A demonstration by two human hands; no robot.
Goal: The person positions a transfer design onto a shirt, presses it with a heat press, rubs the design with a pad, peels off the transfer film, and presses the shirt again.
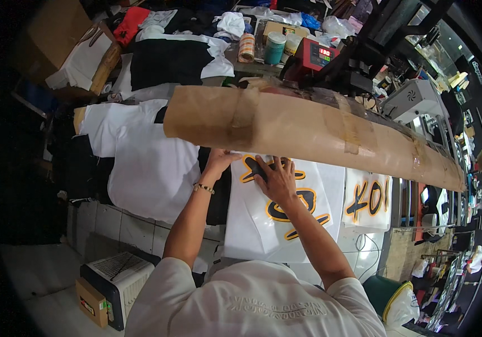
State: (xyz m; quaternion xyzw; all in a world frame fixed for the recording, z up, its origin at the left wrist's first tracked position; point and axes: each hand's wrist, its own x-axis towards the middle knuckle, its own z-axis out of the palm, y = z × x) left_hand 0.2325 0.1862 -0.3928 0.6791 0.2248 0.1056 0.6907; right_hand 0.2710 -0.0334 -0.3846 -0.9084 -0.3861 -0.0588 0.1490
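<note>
A white garment [241, 227] lies spread beneath the raised press plate. On it rests a clear transfer film [269, 238] with bold black lettering outlined in orange. My right hand [279, 182] presses on the film's far part, fingers spread over the print. My left hand [218, 164] is at the film's far left corner, touching the garment or film; most of its fingers are hidden at the edge of the plate. The heat press plate [303, 121], wrapped in brown paper and tape, hangs just beyond and above both hands.
A second printed transfer sheet [367, 197] lies to the right. White shirts [154, 168] and black cloth [168, 62] are spread on the left. A red control box [314, 59] and jars [274, 48] stand behind the plate. A crate-like box [120, 286] sits on the floor.
</note>
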